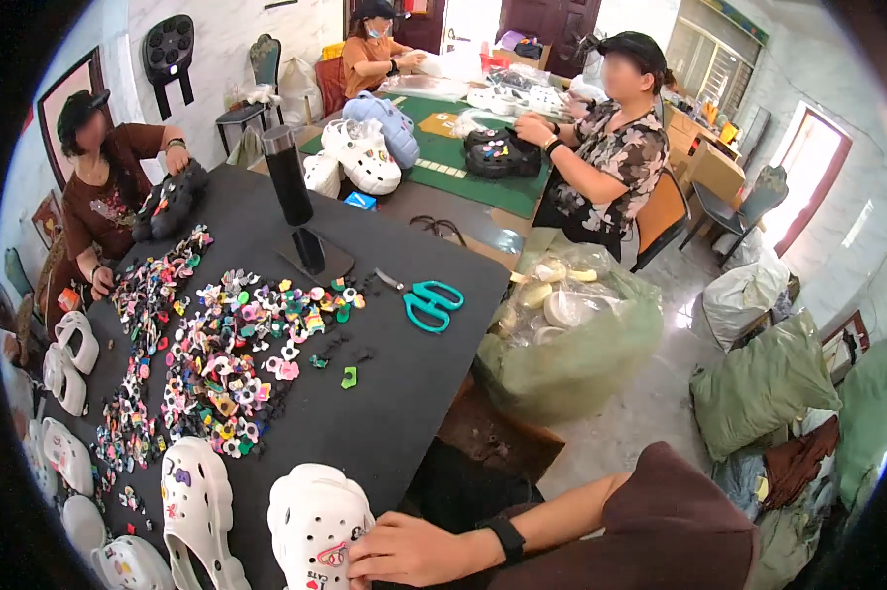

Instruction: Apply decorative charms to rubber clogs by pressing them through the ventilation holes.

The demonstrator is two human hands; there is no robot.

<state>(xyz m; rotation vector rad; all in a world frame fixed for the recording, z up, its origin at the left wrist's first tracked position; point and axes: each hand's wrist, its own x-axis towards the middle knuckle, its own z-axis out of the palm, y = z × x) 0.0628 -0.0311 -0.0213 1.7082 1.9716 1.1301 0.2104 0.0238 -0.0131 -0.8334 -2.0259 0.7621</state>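
At the lower edge, my right hand (409, 551) has its fingers curled against the side of a white clog (311, 501). The clog has round holes and carries several shoe charms, among them a pink one (333, 555) beside my fingertips. My thumb and the clog's near end are cut off by the picture's edge. My left hand is not in view. Left of this clog lies another white clog (196, 492) with a few charms on it. Beyond both, loose multicoloured shoe charms (237, 369) are heaped on the dark table (394, 383).
Teal-handled scissors (432, 306), a black tumbler (287, 177) and a phone (311, 252) lie or stand beyond the charms. More white clogs (67, 457) line the left edge. A co-worker (109, 187) holds a black clog; another (611, 147) works opposite. A green sack (561, 344) stands right of the table.
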